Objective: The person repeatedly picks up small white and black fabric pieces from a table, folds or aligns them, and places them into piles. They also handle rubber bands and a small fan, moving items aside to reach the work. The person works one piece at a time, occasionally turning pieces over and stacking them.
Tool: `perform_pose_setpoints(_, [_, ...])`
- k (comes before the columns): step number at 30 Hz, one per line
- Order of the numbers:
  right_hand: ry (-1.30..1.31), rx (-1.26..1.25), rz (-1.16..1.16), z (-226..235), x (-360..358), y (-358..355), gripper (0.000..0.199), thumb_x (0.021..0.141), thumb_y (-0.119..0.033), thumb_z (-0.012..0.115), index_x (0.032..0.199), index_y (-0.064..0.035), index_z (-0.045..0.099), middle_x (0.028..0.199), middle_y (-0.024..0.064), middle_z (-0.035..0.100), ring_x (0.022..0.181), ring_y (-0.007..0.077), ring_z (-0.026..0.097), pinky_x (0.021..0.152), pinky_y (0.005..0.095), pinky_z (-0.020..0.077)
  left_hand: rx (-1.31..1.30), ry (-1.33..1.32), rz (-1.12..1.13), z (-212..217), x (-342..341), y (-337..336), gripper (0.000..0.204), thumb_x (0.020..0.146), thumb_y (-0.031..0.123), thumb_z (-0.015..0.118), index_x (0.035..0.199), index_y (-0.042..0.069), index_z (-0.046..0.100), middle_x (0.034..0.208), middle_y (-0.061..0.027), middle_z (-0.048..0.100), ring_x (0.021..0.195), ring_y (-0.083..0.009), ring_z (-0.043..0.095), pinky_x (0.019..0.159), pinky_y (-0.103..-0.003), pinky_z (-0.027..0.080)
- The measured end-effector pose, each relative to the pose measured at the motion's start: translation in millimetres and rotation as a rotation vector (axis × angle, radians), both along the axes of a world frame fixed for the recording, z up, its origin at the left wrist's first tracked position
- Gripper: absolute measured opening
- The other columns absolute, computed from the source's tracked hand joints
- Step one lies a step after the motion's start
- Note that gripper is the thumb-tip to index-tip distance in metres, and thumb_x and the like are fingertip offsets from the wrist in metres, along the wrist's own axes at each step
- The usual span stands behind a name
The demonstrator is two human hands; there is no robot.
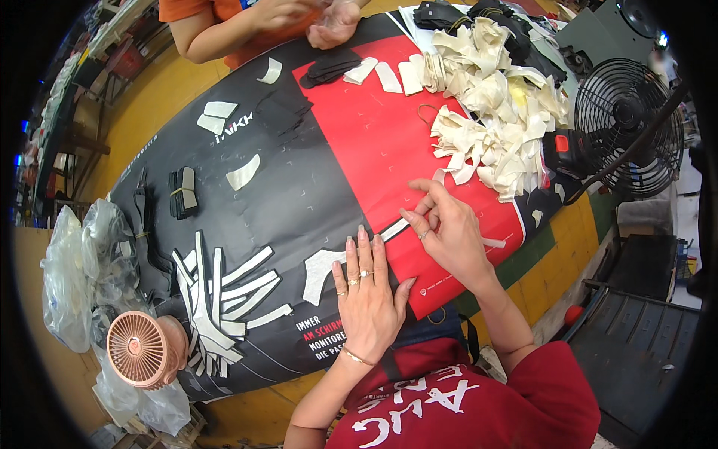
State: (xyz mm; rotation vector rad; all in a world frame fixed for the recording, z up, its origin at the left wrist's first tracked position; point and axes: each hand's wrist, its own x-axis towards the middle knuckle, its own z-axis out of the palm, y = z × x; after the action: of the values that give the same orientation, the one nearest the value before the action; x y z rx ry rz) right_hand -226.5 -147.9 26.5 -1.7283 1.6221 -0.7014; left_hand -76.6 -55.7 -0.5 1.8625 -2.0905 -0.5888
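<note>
My left hand [366, 295] lies flat, fingers together, pressing on a white curved strip [323, 271] on the black and red sheet [299, 187] that covers the table. My right hand [447, 228] rests on the red part of the sheet beside it, its fingertips pinching the far end of the same strip [392, 228]. A large heap of cream-white cut strips [493, 112] lies beyond my right hand. A fan-shaped stack of white strips [224, 299] sits to the left of my left hand.
Another person's hands [314, 19] work at the far edge, near black pieces [329, 67]. A black table fan [628, 127] stands at right, a small pink fan [138, 349] at the near left beside clear plastic bags [75, 277]. Black bundles [182, 192] lie at left.
</note>
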Motion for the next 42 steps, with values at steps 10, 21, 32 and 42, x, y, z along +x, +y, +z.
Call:
perform_pose_setpoints(10, [0.108, -0.197, -0.037, -19.7, 1.3, 10.7, 0.032, 0.089, -0.016, 0.07, 0.118, -0.0066, 0.061, 0.093, 0.0103, 0.064, 0.082, 0.0278, 0.064, 0.07, 0.0405, 0.0488, -0.018, -0.061, -0.003, -3.4, -2.9, -0.2, 0.08, 0.093, 0.045, 0.06, 0.153, 0.001, 0.031, 0.16, -0.02, 0.027, 0.149, -0.036, 0.025, 0.12, -0.053, 0.016])
perform_pose_setpoints(21, [0.327, -0.533, 0.009, -7.7, 9.5, 21.9, 0.026, 0.086, -0.018, 0.075, 0.107, -0.0056, 0.068, 0.115, 0.013, 0.057, 0.108, 0.0314, 0.055, 0.092, 0.0441, 0.0403, -0.424, 0.401, 0.113, 8.1, 45.7, 22.6, 0.056, 0.084, 0.02, 0.076, 0.136, 0.007, 0.057, 0.153, -0.0253, 0.038, 0.141, -0.0431, 0.038, 0.115, -0.053, 0.029])
perform_pose_setpoints(32, [0.294, 0.023, 0.804, 25.2, 90.2, 7.8, 0.034, 0.076, -0.027, 0.082, 0.097, -0.0072, 0.064, 0.087, 0.0054, 0.058, 0.089, 0.0253, 0.056, 0.083, 0.0373, 0.039, -0.338, -0.151, 0.905, 13.9, 182.1, 91.3, 0.062, 0.089, 0.028, 0.068, 0.139, -0.003, 0.047, 0.147, -0.0263, 0.039, 0.135, -0.0426, 0.039, 0.116, -0.058, 0.023])
perform_pose_setpoints(42, [0.231, -0.163, 1.534, 59.3, 209.5, 1.6, 0.021, 0.084, -0.021, 0.075, 0.096, -0.0095, 0.062, 0.092, 0.0049, 0.062, 0.093, 0.0256, 0.059, 0.086, 0.0375, 0.0402, -0.536, 0.051, 0.883, 0.1, 181.0, 106.7, 0.043, 0.084, 0.016, 0.072, 0.124, 0.004, 0.06, 0.138, -0.0199, 0.049, 0.13, -0.0387, 0.045, 0.111, -0.053, 0.029])
